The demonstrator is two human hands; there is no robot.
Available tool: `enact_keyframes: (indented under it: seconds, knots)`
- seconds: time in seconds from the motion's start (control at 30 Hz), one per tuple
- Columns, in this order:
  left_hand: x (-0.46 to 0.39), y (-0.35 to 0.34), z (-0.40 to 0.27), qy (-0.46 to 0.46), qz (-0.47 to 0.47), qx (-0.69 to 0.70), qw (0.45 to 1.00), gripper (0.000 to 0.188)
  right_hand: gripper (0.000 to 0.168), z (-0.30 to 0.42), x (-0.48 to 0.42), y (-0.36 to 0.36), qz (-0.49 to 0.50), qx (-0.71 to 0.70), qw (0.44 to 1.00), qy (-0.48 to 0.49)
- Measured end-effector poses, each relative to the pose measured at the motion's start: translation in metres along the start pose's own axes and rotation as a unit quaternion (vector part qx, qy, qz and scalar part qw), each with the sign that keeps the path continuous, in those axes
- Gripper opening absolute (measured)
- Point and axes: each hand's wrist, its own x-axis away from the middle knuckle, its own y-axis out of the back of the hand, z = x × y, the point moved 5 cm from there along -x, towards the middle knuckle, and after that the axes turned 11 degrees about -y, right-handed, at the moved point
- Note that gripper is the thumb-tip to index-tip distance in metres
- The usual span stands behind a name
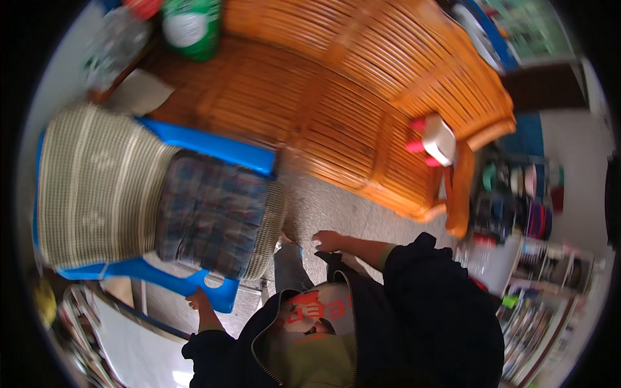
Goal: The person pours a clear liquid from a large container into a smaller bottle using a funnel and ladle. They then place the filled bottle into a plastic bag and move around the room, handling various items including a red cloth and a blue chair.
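My left hand (197, 299) is at the armrest of a blue plastic chair (216, 291), near the armrest's front end; whether the fingers grip it is not clear. A striped knitted cover (99, 189) lies over the chair's back, and a plaid cushion (211, 213) rests on the seat. My right hand (328, 241) hangs over the floor in front of my body, with its fingers partly curled and no object visible in it. Beyond both hands stands a slatted wooden bench (339, 126). A small white plastic stool with red legs (440, 140) lies tipped over on the bench's seat.
A green-and-white package (191, 29) and clear plastic bags (119, 43) are at the upper left. A white tabletop (140, 344) is at the lower left. Shelves with various goods (548, 266) line the right side. Speckled floor (320, 203) shows between chair and bench.
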Motion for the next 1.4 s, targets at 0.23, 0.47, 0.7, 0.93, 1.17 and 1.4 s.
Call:
enact_keyframes:
  seconds: [0.23,0.47,0.7,0.93,1.17,1.4]
  knots:
    - [0.100,0.085,-0.243,-0.422,-0.083,0.073,0.900,0.074,0.021,-0.214,0.151,-0.012,-0.291,-0.487,0.772,-0.285]
    - [0.315,0.088,-0.347,-0.639,-0.021,0.029,0.768,0.066,0.028,-0.262,0.306,-0.101,-0.381,-0.444,0.779,-0.226]
    - [0.472,-0.034,-0.298,-0.703,-0.008,-0.093,0.705,0.070,0.027,-0.452,0.456,-0.401,-0.395,-0.542,0.644,-0.368]
    - [0.708,-0.162,-0.280,-0.752,0.201,-0.234,0.583,0.061,0.019,-0.485,0.644,-0.524,-0.460,-0.772,0.087,-0.431]
    - [1.033,-0.273,-0.347,-0.878,0.136,-0.157,0.430,0.060,0.023,-0.645,0.645,-0.400,-0.493,-0.767,0.280,-0.301]
    - [1.157,-0.340,-0.417,-0.866,0.108,-0.066,0.483,0.059,0.029,-0.807,0.675,-0.289,-0.430,-0.659,0.567,-0.244]
